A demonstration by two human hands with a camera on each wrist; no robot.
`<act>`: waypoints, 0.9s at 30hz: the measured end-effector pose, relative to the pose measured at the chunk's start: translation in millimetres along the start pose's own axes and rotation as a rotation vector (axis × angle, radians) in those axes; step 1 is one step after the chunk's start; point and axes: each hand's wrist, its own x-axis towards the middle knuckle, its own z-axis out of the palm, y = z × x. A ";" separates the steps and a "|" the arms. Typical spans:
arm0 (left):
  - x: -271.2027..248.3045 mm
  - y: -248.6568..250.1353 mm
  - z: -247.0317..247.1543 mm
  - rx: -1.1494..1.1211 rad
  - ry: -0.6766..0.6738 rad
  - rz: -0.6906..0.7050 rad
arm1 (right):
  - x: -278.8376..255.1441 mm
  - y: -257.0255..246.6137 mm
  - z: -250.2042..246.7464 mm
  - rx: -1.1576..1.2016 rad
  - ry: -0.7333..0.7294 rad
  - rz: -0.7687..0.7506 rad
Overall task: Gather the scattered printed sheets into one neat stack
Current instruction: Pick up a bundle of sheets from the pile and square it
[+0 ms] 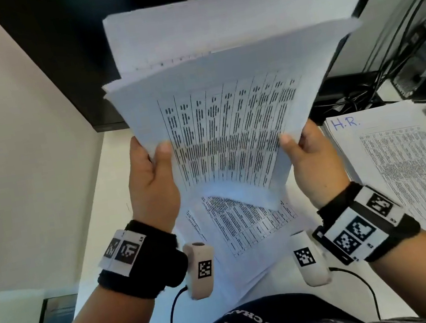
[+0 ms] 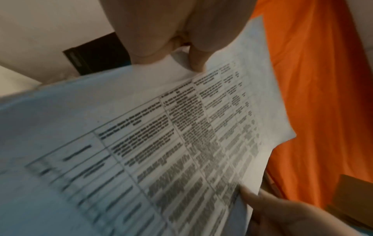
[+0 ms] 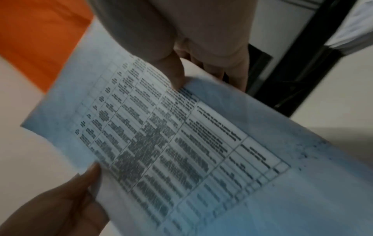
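Both hands up w/ fanned sheets (image 1: 223, 97), left hand (image 1: 153, 179) pinching edge at 9, right hand (image 1: 310, 159) pinching at 3, loose sheets (image 1: 245, 226) on desk (image 1: 95, 209) at 6, H.R. pile (image 1: 404, 163) at 3

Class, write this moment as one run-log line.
left hand: grips held sheets | right hand: grips same sheets | sheets: lifted, edges uneven | loose sheets: on desk below | side pile: right

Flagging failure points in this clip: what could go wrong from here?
1. The fanned bundle of white printed sheets is pinched only at its near corners by the left hand and right hand; sheets could slip out.
2. Loose printed sheets on the desk below could get disturbed when squaring.
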 end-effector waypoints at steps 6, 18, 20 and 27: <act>-12.6 -3.2 11.0 -0.053 -0.014 0.104 | -11.5 -6.8 3.6 0.055 0.082 -0.168; -5.4 -31.3 13.6 0.091 -0.013 -0.139 | 0.4 12.3 11.1 0.012 0.041 -0.110; -2.7 -31.8 7.8 0.116 0.064 -0.153 | 4.3 11.2 12.1 0.059 0.019 -0.112; -0.5 -47.9 -30.6 0.205 0.210 -0.261 | 28.3 62.7 6.2 -0.117 -0.080 0.268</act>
